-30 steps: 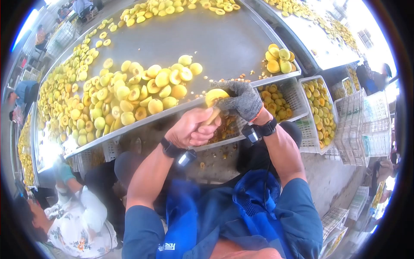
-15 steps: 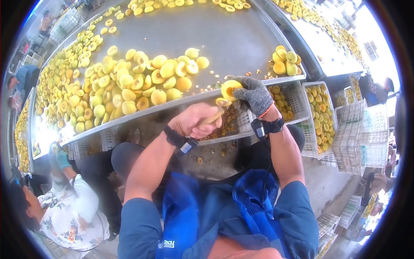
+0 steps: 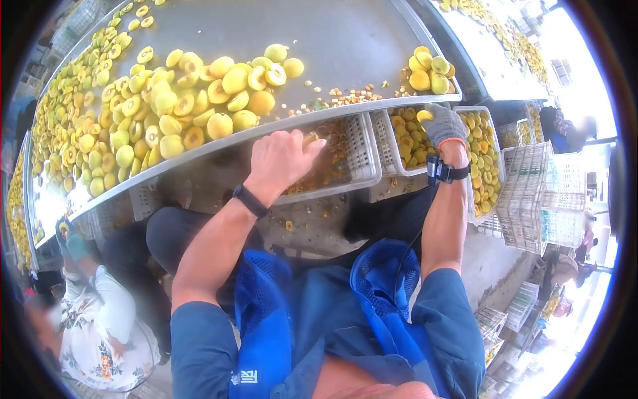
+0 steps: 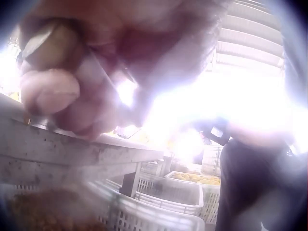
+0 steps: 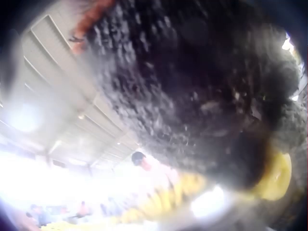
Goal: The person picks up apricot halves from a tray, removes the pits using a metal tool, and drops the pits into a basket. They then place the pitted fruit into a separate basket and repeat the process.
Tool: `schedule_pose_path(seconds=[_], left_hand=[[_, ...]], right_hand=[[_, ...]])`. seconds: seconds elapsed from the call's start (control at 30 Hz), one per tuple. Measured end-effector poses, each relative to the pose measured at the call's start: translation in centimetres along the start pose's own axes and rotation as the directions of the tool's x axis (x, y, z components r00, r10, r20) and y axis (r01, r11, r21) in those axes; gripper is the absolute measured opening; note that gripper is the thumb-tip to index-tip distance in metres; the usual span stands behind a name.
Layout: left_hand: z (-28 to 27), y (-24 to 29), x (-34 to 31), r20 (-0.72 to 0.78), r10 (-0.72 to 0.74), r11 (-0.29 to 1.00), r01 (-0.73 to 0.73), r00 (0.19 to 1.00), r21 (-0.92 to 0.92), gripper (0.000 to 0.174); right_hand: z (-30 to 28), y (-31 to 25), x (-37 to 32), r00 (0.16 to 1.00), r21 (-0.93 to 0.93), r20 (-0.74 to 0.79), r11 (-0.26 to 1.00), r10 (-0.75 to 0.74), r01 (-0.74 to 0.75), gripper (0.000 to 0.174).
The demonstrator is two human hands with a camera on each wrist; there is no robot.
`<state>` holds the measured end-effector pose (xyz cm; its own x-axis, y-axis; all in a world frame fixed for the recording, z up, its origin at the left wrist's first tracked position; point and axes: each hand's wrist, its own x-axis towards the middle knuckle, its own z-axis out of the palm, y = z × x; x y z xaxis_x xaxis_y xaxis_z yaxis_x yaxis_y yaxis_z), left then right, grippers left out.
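Observation:
The bare left hand [image 3: 279, 159] is above the near table edge, its fingers curled round a small tan handle [image 3: 310, 138]. In the left wrist view the handle's rounded end [image 4: 57, 45] shows between the blurred fingers [image 4: 50, 91]. To the right, the grey-gloved right hand [image 3: 444, 126] pinches a yellow fruit piece [image 3: 424, 116] above a white crate [image 3: 397, 147] of yellow fruit. The right wrist view shows the dark knit glove [image 5: 192, 86] close up, with the yellow fruit piece [image 5: 276, 178] at its fingertips.
A metal table [image 3: 332, 50] bears a large heap of halved fruit [image 3: 153, 110], a small pile [image 3: 430, 70] and scattered pits [image 3: 352, 96]. Below its edge is a crate of pits [image 3: 367, 156]. Stacked crates [image 3: 531, 193] stand right; another person [image 3: 100, 332] sits left.
The hands have moved apart. The right hand has gone right with a fruit piece, from beside the left hand to over the fruit crate. The left hand has shifted slightly left and up.

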<state>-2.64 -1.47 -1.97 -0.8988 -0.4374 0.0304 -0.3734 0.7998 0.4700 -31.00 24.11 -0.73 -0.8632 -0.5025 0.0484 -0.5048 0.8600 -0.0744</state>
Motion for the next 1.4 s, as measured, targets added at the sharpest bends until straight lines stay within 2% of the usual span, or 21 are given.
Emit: schedule_pose_path(seconds=[0.03, 0.07, 0.17, 0.2, 0.3, 0.43, 0.53, 0.63, 0.73, 0.83, 0.93, 0.97, 1.0, 1.03, 1.07, 1.13, 1.17, 1.23, 1.3, 1.33, 1.4], left_hand=[[-0.4, 0.3, -0.1, 0.021, -0.021, 1.0, 0.022, 1.0, -0.013, 0.05], [-0.4, 0.2, 0.0, 0.029, -0.021, 1.0, 0.021, 0.999, 0.001, 0.05], [-0.1, -0.3, -0.1, 0.047, -0.04, 0.999, 0.039, 0.998, 0.019, 0.05], [0.0, -0.4, -0.1, 0.049, -0.047, 0.999, 0.046, 0.998, 0.006, 0.049], [-0.5, -0.5, -0.1, 0.074, -0.07, 0.995, 0.075, 0.995, -0.064, 0.047], [-1.1, -0.8, -0.5, 0.053, -0.066, 0.992, 0.071, 0.996, -0.106, 0.042], [-2.1, -0.5, -0.9, 0.048, -0.054, 0.989, 0.06, 0.997, -0.132, 0.041], [-2.6, -1.0, -1.0, 0.029, -0.056, 0.987, 0.06, 0.998, -0.15, 0.04], [-3.7, -1.9, -1.1, 0.041, -0.072, 0.984, 0.078, 0.997, -0.159, 0.039], [-4.2, -2.8, -1.4, -0.029, -0.057, 0.979, 0.051, 0.998, -0.196, 0.038], [-5.1, -3.3, -1.6, -0.063, -0.057, 0.977, 0.043, 0.996, -0.208, 0.038], [-5.5, -3.3, -1.6, -0.068, -0.069, 0.972, 0.052, 0.995, -0.231, 0.037], [-6.0, -3.2, -1.6, -0.074, -0.08, 0.966, 0.059, 0.994, -0.253, 0.037], [-6.3, -3.2, -1.4, -0.081, -0.091, 0.959, 0.065, 0.993, -0.277, 0.036], [-6.2, -3.4, -1.2, -0.07, -0.103, 0.9, 0.063, 0.992, -0.432, 0.035], [-6.1, -3.6, -0.6, -0.037, -0.106, 0.713, 0.05, 0.994, -0.699, 0.033], [-6.5, -3.3, -0.6, 0.083, -0.13, 0.589, 0.144, 0.988, -0.795, 0.032], [-8.3, -2.0, -0.9, 0.335, -0.127, 0.306, 0.358, 0.934, -0.882, 0.032], [-7.2, -1.2, -0.9, 0.299, -0.127, 0.284, 0.323, 0.946, -0.903, 0.032], [-6.8, -0.9, -0.8, 0.292, -0.125, 0.267, 0.316, 0.948, -0.911, 0.032], [-6.0, -0.5, -0.7, 0.279, -0.125, 0.261, 0.303, 0.952, -0.916, 0.032]], right_hand=[[-0.2, -0.1, 0.0, 1.0, -0.014, 0.006, 0.999, 0.029, -0.029, 0.05], [-0.5, -0.5, 0.2, 0.996, -0.109, 0.024, 0.99, 0.089, -0.086, 0.052], [-0.1, -2.2, -0.2, 0.978, 0.024, -0.208, 0.999, 0.035, -0.031, 0.046], [-0.1, -3.3, -0.4, 0.955, -0.009, -0.294, 0.999, -0.041, 0.04, 0.046], [-0.2, -7.1, -0.3, 0.947, 0.316, -0.285, 0.919, -0.146, 0.237, 0.041], [0.7, -14.2, 1.1, 0.908, 0.491, -0.163, 0.766, -0.386, 0.415, 0.039], [0.8, -20.9, 3.7, 0.859, 0.335, -0.007, 0.808, -0.512, 0.485, 0.04], [5.9, -24.7, 8.9, 0.704, 0.244, -0.151, 0.665, -0.693, 0.706, 0.045], [9.9, -27.2, 13.2, 0.659, 0.115, 0.032, 0.658, -0.751, 0.744, 0.051], [6.5, -28.9, 12.5, 0.705, 0.041, 0.309, 0.75, -0.638, 0.66, 0.054], [5.1, -27.4, 11.1, 0.738, 0.039, 0.219, 0.762, -0.638, 0.647, 0.062], [4.5, -26.6, 10.6, 0.789, 0.277, 0.249, 0.822, -0.561, 0.498, 0.064], [3.5, -25.9, 10.0, 0.822, 0.489, 0.297, 0.817, -0.485, 0.306, 0.067], [2.6, -24.8, 9.5, 0.835, 0.658, 0.36, 0.748, -0.416, 0.088, 0.069], [2.6, -22.9, 9.3, 0.806, 0.862, 0.328, 0.505, -0.492, -0.043, 0.074], [1.8, -21.0, 7.2, 0.766, 0.983, 0.182, 0.143, -0.616, -0.118, 0.066], [1.6, -20.1, 6.0, 0.753, 0.986, 0.09, -0.05, -0.652, -0.162, 0.063], [0.6, -19.9, 3.5, 0.771, 0.992, 0.052, -0.059, -0.635, -0.115, 0.064], [0.4, -20.0, 1.6, 0.792, 0.998, 0.015, -0.038, -0.611, -0.049, 0.064], [0.4, -20.3, 0.7, 0.814, 0.992, 0.063, -0.053, -0.577, -0.114, 0.063], [0.8, -20.4, -0.6, 0.838, 1.0, -0.012, -0.021, -0.546, 0.001, 0.064]])
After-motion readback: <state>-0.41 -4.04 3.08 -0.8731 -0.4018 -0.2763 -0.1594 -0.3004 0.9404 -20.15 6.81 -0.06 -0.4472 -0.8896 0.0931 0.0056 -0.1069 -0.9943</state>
